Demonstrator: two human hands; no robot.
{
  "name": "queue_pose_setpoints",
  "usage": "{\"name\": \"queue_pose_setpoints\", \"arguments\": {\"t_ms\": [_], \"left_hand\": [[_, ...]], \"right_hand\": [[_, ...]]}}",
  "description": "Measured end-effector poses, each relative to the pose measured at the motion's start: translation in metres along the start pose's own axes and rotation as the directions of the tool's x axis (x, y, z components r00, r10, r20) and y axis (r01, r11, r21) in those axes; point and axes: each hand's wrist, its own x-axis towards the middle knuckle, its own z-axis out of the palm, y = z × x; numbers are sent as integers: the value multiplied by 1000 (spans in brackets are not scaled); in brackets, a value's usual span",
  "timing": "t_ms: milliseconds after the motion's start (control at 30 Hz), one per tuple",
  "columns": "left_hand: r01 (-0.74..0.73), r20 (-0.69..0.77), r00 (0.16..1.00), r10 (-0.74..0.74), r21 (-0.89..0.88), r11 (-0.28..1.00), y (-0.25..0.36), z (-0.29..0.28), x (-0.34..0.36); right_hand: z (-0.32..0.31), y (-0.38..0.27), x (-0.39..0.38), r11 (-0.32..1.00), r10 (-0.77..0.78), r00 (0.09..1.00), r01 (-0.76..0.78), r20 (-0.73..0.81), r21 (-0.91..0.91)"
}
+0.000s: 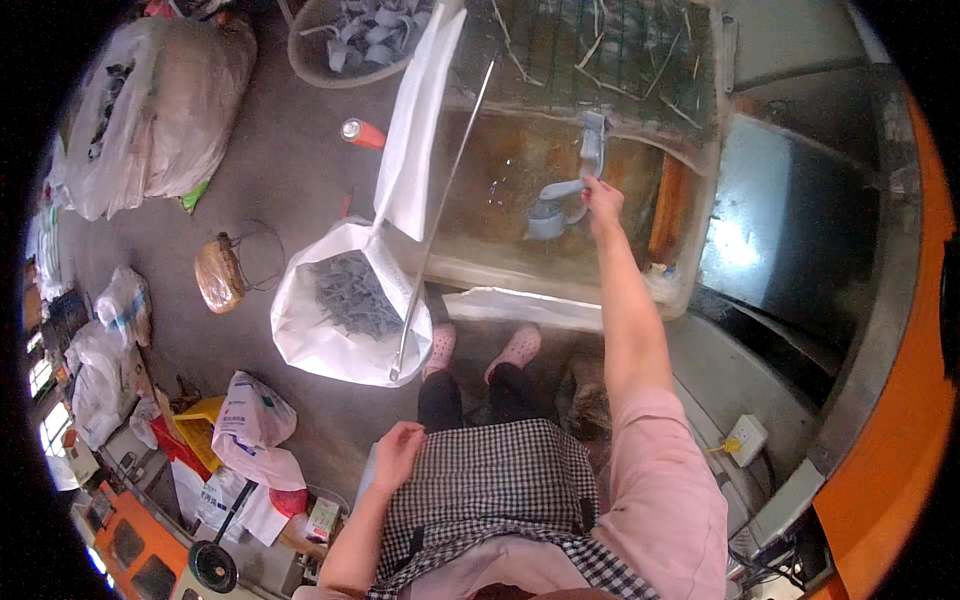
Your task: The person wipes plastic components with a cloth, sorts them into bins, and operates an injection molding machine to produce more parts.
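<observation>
My right hand (603, 203) reaches out over a shallow tub of brownish water (520, 235) and grips a grey-blue moulded plastic piece (565, 189). The piece has a cup-like end (546, 222) low at the water and a blocky end (592, 145) farther away; whether these are one joined part I cannot tell. My left hand (400, 452) rests in front of the checked apron (490, 465), its fingers curled together with nothing visible in them. Left of the tub stands a white sack (300, 335) with its mouth wide, holding many small grey plastic pieces (352, 292).
A thin metal rod (445, 200) slants across the sack and tub edge. Beyond the sack are an orange-red can (362, 133) and a basin of grey parts (362, 40). Large plastic bags (170, 120) lie at far left. A machine with an orange panel (900, 400) borders the right.
</observation>
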Motion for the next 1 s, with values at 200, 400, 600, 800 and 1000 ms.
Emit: {"name": "queue_pose_setpoints", "arguments": {"t_ms": [200,400,600,800,1000], "left_hand": [[-44,-48,998,49,106,993,-11,-35,-16],[46,-159,986,-42,19,999,-71,-60,2],[2,-139,990,3,33,999,-69,-42,27],[-342,-15,931,365,312,886,44,14,88],[-407,-22,816,578,689,600,98,59,180]], "right_hand": [[11,-40,1,639,-355,935,252,12,-726],[16,-3,57,332,-477,876,258,74,-907],[14,40,68,589,-392,919,276,30,-759],[-14,15,29,52,-638,653,566,409,-823],[16,-24,28,278,-707,647,625,286,-729]]}}
